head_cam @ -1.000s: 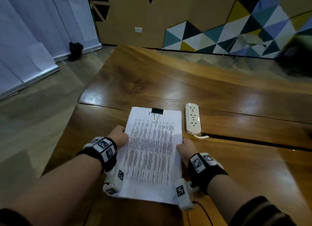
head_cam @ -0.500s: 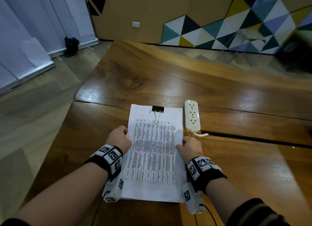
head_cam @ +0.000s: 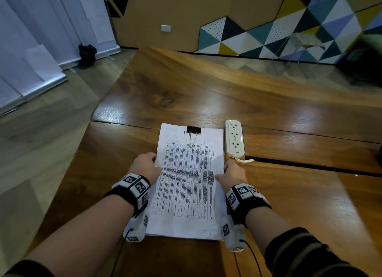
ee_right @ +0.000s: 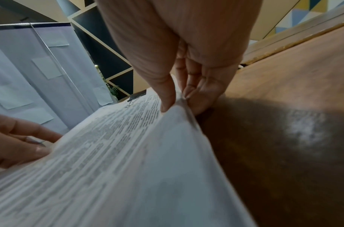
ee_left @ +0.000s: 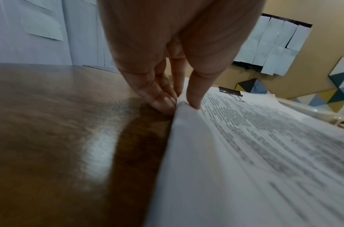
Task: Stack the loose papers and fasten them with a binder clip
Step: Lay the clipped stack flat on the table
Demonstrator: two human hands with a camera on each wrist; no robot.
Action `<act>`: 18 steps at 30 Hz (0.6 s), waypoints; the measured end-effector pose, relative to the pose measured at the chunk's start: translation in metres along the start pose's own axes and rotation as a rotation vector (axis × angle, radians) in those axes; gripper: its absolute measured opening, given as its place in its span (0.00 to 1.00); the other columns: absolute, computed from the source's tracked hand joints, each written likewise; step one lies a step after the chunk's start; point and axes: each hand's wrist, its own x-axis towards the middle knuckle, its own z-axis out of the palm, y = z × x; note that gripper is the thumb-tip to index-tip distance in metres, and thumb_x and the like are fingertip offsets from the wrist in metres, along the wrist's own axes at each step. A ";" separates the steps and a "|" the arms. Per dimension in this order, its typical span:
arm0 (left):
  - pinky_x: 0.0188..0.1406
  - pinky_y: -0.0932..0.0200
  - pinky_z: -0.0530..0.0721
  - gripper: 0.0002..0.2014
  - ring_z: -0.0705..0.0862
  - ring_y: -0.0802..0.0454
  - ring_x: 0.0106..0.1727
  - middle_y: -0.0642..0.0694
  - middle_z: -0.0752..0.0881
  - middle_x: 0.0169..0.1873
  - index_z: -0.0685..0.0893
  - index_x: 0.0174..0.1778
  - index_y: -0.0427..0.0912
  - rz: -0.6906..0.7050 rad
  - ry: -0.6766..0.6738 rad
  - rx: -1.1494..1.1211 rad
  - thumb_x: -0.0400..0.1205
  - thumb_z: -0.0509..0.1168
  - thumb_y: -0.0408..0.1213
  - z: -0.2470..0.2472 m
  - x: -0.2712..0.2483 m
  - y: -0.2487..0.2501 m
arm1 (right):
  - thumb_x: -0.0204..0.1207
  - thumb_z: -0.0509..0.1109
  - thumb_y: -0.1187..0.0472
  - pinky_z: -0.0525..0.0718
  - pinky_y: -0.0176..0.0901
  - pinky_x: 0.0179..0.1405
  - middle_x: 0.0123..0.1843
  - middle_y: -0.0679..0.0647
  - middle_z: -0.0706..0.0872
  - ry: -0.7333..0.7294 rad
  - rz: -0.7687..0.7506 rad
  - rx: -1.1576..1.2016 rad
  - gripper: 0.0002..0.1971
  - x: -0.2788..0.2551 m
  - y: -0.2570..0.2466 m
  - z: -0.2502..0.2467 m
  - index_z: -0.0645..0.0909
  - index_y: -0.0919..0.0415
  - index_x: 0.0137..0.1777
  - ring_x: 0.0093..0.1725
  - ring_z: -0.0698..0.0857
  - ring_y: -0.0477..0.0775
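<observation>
Now | left hand (head_cam: 147, 166) pinches left edge of white printed paper stack (head_cam: 187, 185) | right hand (head_cam: 232, 174) pinches right edge | black binder clip (head_cam: 193, 130) clamps top edge | brown wooden tabletop (head_cam: 289, 194)

The printed text on the papers (head_cam: 187, 179) is too small and blurred to read — in both wrist views the near sheet smears out of focus and runs off the frame.

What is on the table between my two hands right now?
The paper stack lies between the left hand and right hand, each pinching a side edge. The binder clip sits on its far edge. The head view shows this best.
</observation>
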 end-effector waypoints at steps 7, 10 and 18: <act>0.51 0.58 0.83 0.19 0.86 0.49 0.52 0.46 0.89 0.58 0.83 0.66 0.42 -0.025 -0.012 -0.120 0.78 0.67 0.30 0.005 -0.020 -0.006 | 0.74 0.72 0.67 0.84 0.42 0.49 0.55 0.58 0.84 -0.069 0.042 -0.130 0.13 -0.002 0.005 -0.004 0.78 0.63 0.58 0.52 0.84 0.55; 0.60 0.55 0.82 0.26 0.85 0.44 0.61 0.41 0.85 0.66 0.77 0.74 0.39 -0.023 -0.046 -0.122 0.78 0.66 0.28 0.007 -0.028 -0.005 | 0.74 0.71 0.68 0.82 0.39 0.45 0.55 0.58 0.86 -0.085 0.010 -0.161 0.11 -0.007 0.003 -0.005 0.81 0.64 0.57 0.51 0.84 0.55; 0.73 0.49 0.74 0.29 0.73 0.39 0.76 0.36 0.70 0.79 0.62 0.81 0.33 -0.050 -0.200 -0.033 0.82 0.59 0.28 0.007 -0.039 0.014 | 0.79 0.65 0.67 0.84 0.37 0.39 0.49 0.57 0.84 -0.150 -0.071 -0.311 0.05 -0.028 -0.005 -0.013 0.79 0.67 0.52 0.48 0.85 0.54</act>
